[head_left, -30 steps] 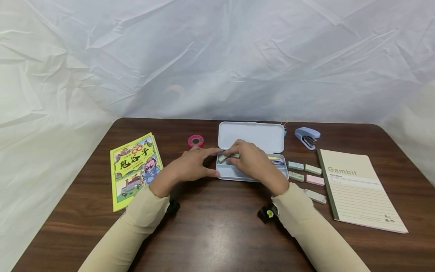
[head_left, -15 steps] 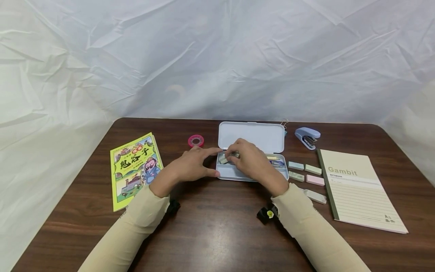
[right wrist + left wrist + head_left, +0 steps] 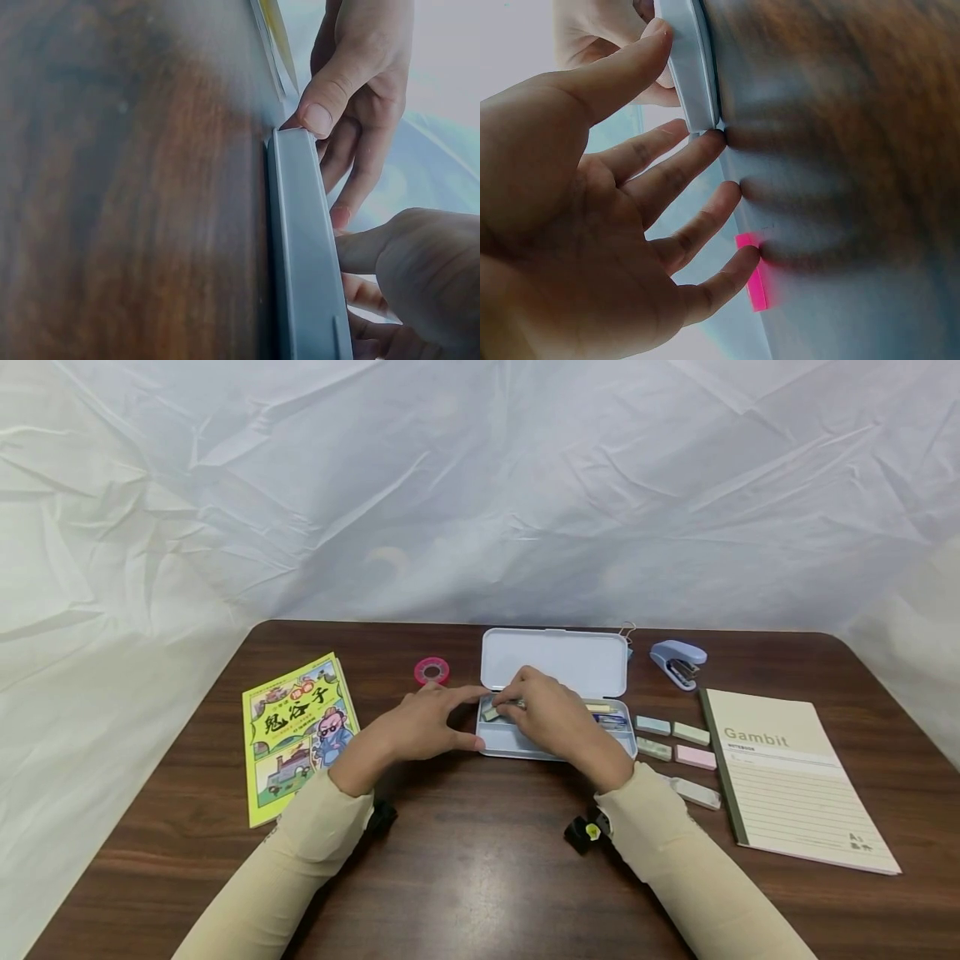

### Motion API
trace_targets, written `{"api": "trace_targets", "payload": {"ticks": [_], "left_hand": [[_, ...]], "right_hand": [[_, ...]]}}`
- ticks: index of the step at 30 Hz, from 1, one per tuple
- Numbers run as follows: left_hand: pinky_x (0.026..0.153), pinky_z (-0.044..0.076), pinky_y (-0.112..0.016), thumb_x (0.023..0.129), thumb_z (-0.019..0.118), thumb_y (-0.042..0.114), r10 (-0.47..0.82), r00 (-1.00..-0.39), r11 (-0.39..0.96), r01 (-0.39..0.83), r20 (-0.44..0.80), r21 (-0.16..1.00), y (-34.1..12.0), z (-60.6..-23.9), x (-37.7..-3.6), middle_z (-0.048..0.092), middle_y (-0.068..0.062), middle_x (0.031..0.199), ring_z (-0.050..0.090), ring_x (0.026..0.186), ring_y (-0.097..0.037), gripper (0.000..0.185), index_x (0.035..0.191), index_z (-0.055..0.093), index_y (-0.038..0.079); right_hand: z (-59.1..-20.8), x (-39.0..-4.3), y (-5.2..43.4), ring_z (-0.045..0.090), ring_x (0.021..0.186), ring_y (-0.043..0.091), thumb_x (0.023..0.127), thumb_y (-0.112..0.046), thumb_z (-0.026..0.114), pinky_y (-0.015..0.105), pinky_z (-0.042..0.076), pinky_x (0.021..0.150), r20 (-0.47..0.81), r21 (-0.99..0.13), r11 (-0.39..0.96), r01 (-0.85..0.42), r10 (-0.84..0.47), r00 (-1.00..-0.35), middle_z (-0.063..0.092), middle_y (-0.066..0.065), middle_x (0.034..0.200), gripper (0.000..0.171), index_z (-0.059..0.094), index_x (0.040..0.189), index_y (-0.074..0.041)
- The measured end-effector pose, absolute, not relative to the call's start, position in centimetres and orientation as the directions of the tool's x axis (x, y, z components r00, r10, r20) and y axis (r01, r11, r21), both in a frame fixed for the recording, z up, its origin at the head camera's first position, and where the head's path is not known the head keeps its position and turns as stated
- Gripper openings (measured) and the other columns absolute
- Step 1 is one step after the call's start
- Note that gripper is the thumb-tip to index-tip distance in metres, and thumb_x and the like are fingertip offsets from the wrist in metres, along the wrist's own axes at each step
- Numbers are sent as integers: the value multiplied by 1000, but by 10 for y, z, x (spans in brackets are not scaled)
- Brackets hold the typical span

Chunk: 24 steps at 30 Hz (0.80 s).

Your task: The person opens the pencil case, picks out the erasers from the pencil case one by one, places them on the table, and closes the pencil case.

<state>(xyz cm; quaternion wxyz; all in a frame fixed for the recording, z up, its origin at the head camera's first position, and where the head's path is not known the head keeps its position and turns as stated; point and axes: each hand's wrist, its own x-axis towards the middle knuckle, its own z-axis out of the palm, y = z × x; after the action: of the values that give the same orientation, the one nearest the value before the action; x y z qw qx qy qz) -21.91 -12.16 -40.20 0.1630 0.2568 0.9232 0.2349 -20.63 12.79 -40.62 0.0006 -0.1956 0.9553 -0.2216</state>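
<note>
A pale blue pencil case (image 3: 517, 744) lies with its lid (image 3: 555, 658) raised at the back. My left hand (image 3: 422, 725) is at its left end, fingers spread, thumb touching the near corner and forefinger the far one. In the left wrist view the case's wall (image 3: 690, 71) shows beside that thumb. Reaching over the case from the right, my right hand (image 3: 553, 714) pinches a small block eraser in the back compartment, mostly hidden by the fingers. A greyish-green eraser end (image 3: 490, 713) shows left of the fingertips. Pens (image 3: 611, 721) lie at the compartment's right.
Several erasers (image 3: 694, 757) lie right of the case, beside a notebook (image 3: 795, 777). A stapler (image 3: 678, 662) stands behind them. On the left are a yellow comic book (image 3: 300, 735) and a pink tape roll (image 3: 432, 671). A white sheet (image 3: 480, 493) hangs behind the table.
My right hand's fingers shift slightly over the eraser in the back compartment, and the hand moves a touch leftward. The left hand stays at the case's left end.
</note>
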Motion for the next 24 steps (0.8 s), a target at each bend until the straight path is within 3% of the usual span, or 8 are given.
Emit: {"api": "trace_targets", "payload": {"ticks": [12, 24], "left_hand": [[128, 25, -93, 96, 86, 67, 566, -809, 750, 423, -161, 509, -127, -420, -231, 57, 3, 176, 33, 175, -46, 88, 172, 47, 47], [128, 23, -93, 97, 88, 63, 548, -818, 762, 403, -174, 507, -126, -418, -230, 57, 1, 177, 30, 176, -48, 88, 173, 49, 43]], "right_hand": [[-408, -210, 124, 64, 89, 11, 112, -34, 78, 35, 54, 75, 57, -379, 845, -378, -386, -921, 68, -4, 118, 19, 90, 125, -30], [-410, -211, 126, 68, 96, 17, 111, -34, 78, 47, 62, 85, 64, -371, 834, -409, -416, -907, 68, 0, 123, 16, 85, 123, -26]]}}
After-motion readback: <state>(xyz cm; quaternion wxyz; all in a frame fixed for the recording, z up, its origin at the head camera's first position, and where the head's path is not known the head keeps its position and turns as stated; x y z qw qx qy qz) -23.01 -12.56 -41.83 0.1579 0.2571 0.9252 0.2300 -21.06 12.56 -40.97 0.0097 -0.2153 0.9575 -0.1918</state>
